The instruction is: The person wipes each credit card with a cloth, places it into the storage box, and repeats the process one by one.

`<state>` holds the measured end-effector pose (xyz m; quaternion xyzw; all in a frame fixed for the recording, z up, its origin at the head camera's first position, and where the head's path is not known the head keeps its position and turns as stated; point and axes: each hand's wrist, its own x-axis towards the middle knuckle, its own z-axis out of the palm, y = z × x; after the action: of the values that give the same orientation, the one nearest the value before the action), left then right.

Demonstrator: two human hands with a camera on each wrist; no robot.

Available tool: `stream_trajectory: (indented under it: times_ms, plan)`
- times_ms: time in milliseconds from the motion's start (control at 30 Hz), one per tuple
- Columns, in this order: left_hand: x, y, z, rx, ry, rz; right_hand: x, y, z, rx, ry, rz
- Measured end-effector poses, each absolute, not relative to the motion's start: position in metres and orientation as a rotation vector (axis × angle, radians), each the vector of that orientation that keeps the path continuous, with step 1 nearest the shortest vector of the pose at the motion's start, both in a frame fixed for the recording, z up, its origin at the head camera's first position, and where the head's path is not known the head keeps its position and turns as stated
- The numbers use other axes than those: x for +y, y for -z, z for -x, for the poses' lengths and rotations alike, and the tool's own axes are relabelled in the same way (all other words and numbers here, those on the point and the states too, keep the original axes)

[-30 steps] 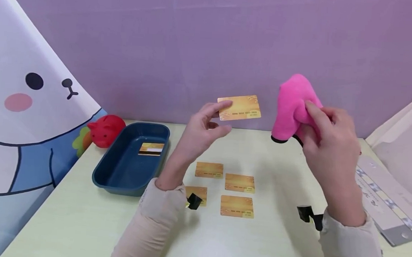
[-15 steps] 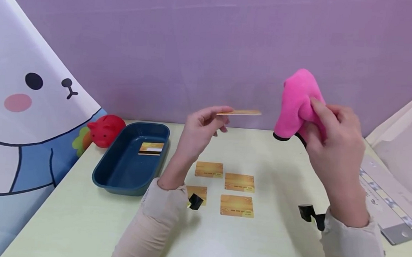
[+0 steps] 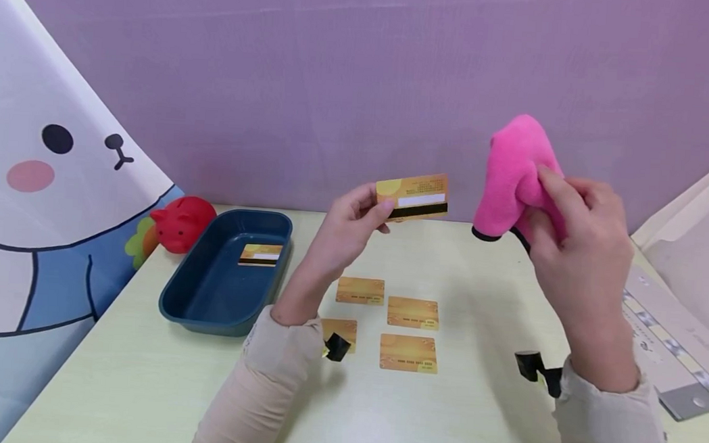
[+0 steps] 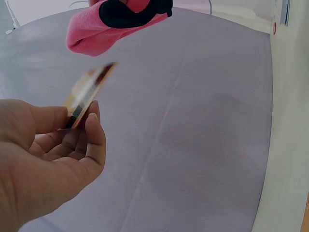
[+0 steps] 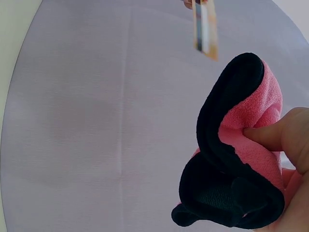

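My left hand (image 3: pixel 346 231) pinches a gold bank card (image 3: pixel 420 190) by its left end, held up above the table. The card's back, with a black stripe and white strip, faces the head camera; in the left wrist view the card (image 4: pixel 88 94) tilts between thumb and fingers. My right hand (image 3: pixel 584 249) grips a bunched pink cloth with black edging (image 3: pixel 516 170), raised to the right of the card and apart from it. In the right wrist view the folded cloth (image 5: pixel 253 150) shows a dark inner side, with the thumb pressing into the pink.
Several gold cards (image 3: pixel 409 353) lie face up on the table, one partly behind the left wrist's camera. A blue tray (image 3: pixel 194 303) at the left holds a card (image 3: pixel 260 255) stripe side up. Beside it sits a red piggy bank (image 3: pixel 183 224). A grey-white box (image 3: pixel 676 343) lies far right.
The left hand has turned the card over from its numbered front, through edge-on, to its striped back. The right hand with the cloth has shifted slightly up and right.
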<state>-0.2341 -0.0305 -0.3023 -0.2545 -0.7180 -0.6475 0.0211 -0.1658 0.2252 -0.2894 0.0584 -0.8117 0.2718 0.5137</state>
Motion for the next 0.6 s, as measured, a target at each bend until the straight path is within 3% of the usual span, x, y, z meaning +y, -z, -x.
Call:
stream_trajectory:
  times_ms: [333, 600]
  plan:
    - [-0.023, 0.302, 0.234, -2.08, 2.02, 0.739, 0.219, 0.286, 0.162, -1.939, -0.644, -0.173]
    - [-0.016, 0.307, 0.231, -2.038, 1.994, 0.811, 0.187, 0.295, 0.162, -1.861, -0.578, -0.437]
